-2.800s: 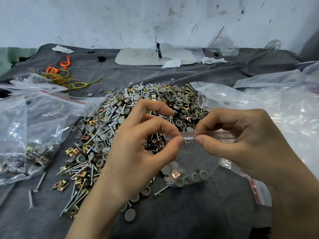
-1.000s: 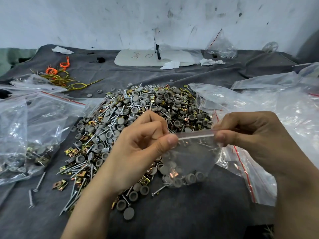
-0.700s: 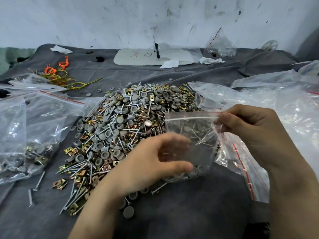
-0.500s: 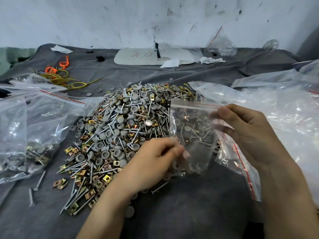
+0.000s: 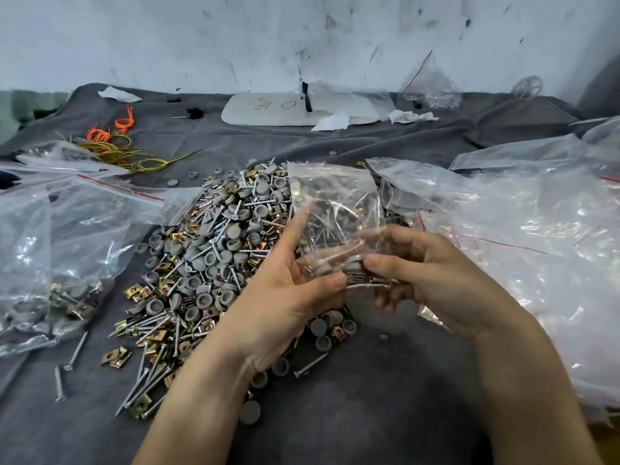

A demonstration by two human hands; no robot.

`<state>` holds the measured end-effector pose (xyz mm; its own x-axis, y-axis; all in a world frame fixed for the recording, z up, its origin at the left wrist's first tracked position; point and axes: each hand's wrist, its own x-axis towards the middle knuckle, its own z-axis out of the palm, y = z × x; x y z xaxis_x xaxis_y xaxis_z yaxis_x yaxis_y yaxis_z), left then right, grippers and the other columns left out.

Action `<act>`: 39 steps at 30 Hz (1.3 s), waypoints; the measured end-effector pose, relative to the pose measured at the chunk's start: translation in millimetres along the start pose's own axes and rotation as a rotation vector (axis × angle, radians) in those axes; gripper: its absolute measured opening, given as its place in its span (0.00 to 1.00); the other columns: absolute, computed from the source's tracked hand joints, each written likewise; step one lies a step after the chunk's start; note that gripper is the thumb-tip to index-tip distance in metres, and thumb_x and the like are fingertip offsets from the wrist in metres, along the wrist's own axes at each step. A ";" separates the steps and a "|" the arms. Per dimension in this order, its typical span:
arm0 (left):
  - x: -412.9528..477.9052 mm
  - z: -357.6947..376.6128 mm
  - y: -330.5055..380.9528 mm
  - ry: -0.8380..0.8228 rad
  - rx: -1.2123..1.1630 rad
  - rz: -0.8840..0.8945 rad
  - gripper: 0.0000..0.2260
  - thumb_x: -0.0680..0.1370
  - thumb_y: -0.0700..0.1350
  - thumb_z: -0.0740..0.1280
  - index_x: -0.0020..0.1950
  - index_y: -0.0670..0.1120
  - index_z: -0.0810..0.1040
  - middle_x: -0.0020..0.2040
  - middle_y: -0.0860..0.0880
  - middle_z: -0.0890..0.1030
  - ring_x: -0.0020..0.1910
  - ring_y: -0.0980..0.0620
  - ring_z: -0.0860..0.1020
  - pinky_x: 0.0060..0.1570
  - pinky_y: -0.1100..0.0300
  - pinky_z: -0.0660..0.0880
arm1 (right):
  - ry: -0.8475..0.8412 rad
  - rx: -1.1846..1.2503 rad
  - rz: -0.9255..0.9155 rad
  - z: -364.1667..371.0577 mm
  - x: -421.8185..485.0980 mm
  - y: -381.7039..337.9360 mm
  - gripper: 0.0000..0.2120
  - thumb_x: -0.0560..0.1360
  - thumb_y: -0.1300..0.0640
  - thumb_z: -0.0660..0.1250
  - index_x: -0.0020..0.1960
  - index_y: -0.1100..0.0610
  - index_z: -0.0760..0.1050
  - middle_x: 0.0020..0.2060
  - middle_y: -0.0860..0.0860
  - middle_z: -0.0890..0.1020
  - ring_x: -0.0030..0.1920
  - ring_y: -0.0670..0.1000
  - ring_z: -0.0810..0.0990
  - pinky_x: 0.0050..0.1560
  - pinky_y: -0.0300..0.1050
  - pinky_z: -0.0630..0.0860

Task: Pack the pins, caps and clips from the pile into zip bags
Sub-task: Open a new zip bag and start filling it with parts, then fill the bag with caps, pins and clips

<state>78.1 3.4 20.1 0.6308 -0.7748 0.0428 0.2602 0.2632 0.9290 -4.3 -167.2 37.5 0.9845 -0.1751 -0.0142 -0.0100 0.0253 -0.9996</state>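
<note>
While zip bag [image 5: 335, 203] is held upright over near right edge of pile [image 5: 214, 250], its lower end is pinched by both hands. By left hand [image 5: 285, 290], thumb is pressed on bag bottom, forefinger laid straight up left side. By right hand [image 5: 432, 273], bottom is clamped between thumb and curled fingers. Long axis near vertical, zip end up, toward wall. Plastic clear, crinkled; pins and grey caps gathered at bottom.

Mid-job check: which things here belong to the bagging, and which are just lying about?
Job: small zip bag, pinched by left hand and right hand; pile of pins, caps and clips; filled bag at left; clear zip bags at right.
Lying about: orange and yellow wires; white board; paper scrap; black knob.
</note>
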 end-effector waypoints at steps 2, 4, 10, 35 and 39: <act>2.0 -1.3 -0.9 0.041 -0.009 0.011 0.40 0.67 0.31 0.67 0.73 0.60 0.63 0.55 0.40 0.85 0.49 0.48 0.85 0.45 0.60 0.82 | 0.021 -0.042 -0.012 2.4 0.0 -0.7 0.14 0.65 0.54 0.71 0.51 0.51 0.82 0.41 0.51 0.85 0.35 0.52 0.82 0.33 0.41 0.80; 3.8 -4.9 -0.9 0.109 0.010 0.021 0.39 0.67 0.33 0.67 0.75 0.55 0.64 0.53 0.42 0.85 0.47 0.49 0.85 0.42 0.60 0.82 | 0.026 -0.075 -0.013 3.5 1.8 0.1 0.17 0.65 0.55 0.70 0.54 0.51 0.80 0.42 0.50 0.85 0.40 0.49 0.83 0.38 0.42 0.81; -7.2 -18.3 12.1 0.307 0.072 0.080 0.25 0.71 0.42 0.69 0.68 0.53 0.70 0.52 0.44 0.86 0.46 0.52 0.85 0.39 0.61 0.81 | -0.012 -0.107 0.022 -0.8 0.9 -6.1 0.15 0.65 0.54 0.69 0.52 0.47 0.82 0.44 0.53 0.86 0.39 0.53 0.84 0.40 0.43 0.82; 26.1 28.1 19.1 0.111 1.332 0.152 0.23 0.80 0.51 0.66 0.74 0.59 0.66 0.78 0.55 0.59 0.79 0.56 0.54 0.76 0.60 0.52 | 0.924 -0.914 0.242 -73.6 8.4 41.6 0.05 0.70 0.54 0.72 0.46 0.50 0.84 0.47 0.56 0.84 0.51 0.59 0.80 0.51 0.47 0.74; 18.0 6.0 4.2 0.167 1.145 0.321 0.16 0.78 0.41 0.69 0.58 0.62 0.77 0.64 0.63 0.76 0.65 0.67 0.72 0.68 0.67 0.66 | 1.020 -0.732 -0.028 -74.4 8.4 32.7 0.06 0.72 0.61 0.70 0.47 0.54 0.83 0.46 0.53 0.83 0.52 0.56 0.80 0.55 0.47 0.74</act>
<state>86.2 -12.9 26.9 0.6568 -0.6613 0.3623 -0.6737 -0.2989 0.6759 -9.4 -241.0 3.0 0.4058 -0.8552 0.3224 -0.4079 -0.4851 -0.7735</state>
